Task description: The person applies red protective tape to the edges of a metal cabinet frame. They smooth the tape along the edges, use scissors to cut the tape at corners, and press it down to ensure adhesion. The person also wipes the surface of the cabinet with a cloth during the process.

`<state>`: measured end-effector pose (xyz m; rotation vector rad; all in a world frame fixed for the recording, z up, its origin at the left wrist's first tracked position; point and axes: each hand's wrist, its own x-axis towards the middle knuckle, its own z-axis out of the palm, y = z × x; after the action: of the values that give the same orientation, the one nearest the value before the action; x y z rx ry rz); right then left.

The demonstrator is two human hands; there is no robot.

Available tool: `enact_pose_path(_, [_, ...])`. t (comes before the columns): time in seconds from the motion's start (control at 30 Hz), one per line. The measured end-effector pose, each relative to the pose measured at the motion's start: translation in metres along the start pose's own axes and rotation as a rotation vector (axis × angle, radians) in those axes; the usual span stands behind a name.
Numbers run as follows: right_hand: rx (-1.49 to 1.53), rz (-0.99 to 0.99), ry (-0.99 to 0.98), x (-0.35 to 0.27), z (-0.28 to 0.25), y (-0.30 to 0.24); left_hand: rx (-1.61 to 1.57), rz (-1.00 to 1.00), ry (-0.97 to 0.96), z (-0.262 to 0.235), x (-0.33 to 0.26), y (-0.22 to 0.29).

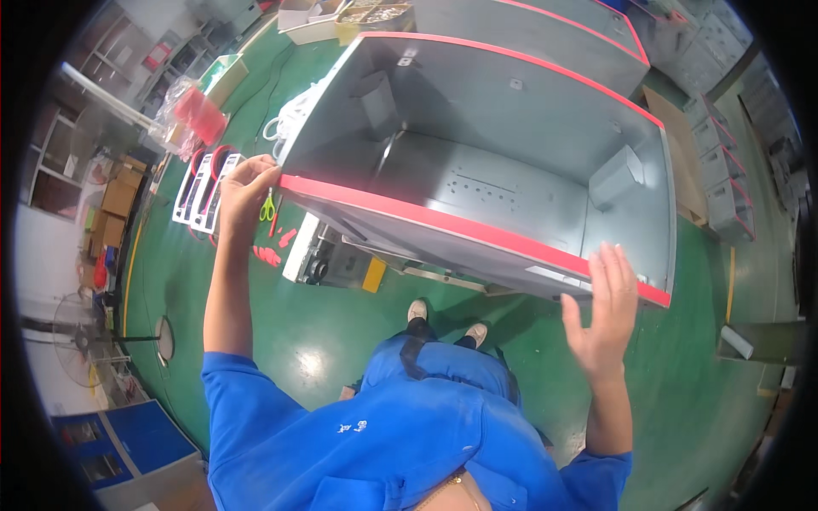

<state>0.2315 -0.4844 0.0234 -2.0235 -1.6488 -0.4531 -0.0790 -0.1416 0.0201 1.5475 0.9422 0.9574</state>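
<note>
In front of me is a large open grey metal box [486,94], its hollow side facing up. A red strip [434,224] runs along its near long rim; the far rim bears red too. My left hand [242,192] is at the near left corner, thumb and fingers pinched together by the strip's end. What exactly lies between those fingertips is partly hidden. My right hand [601,319] is open near the right end of the same rim. Its fingers are stretched out, their tips over the red strip, and the thumb stands apart.
Left of the box are green-handled scissors [267,207], red scraps [267,255] and white units with red handles [204,192]. A machine with a yellow part [373,275] is below the box. Another red-edged grey box [545,38] stands behind. A fan [81,341] is at left.
</note>
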Motion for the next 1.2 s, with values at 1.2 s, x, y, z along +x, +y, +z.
enact_pose_path(1.2, [0.087,-0.210,-0.059,0.061,0.059,-0.093,0.026,0.051,-0.039,-0.002,-0.001,0.003])
